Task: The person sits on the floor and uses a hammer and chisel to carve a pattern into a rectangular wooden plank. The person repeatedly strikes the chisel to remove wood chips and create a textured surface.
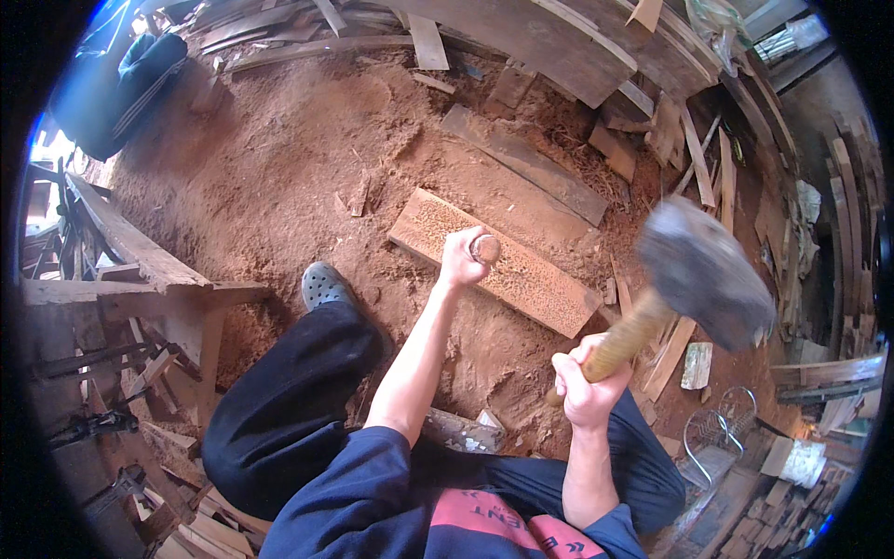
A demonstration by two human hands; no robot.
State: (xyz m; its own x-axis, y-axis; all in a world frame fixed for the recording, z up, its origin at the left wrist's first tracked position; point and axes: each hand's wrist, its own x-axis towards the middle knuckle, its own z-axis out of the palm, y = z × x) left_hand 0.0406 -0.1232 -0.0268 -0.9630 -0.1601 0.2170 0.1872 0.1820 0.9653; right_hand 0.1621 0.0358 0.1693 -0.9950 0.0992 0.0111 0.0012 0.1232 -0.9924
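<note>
A thick reddish wooden board (549, 286) lies slantwise on the dirt floor in front of me, its top face covered in small pits. Over its middle, my left hand (463, 257) is closed round an upright tool handle (484, 249). Only the handle's round, worn end shows; its lower part is hidden by the fist. My right hand (592, 384) grips the pale wooden handle of a mallet (705, 270). The mallet's large dark head is raised to the right of the board, apart from it, and smeared by motion.
A flat weathered plank (526, 160) lies beyond the board. Scrap timber (689, 140) is heaped at the far and right sides. A wooden bench frame (140, 289) stands left. Dark fabric (116, 88) shows far left. My clog (324, 284) rests on the dirt.
</note>
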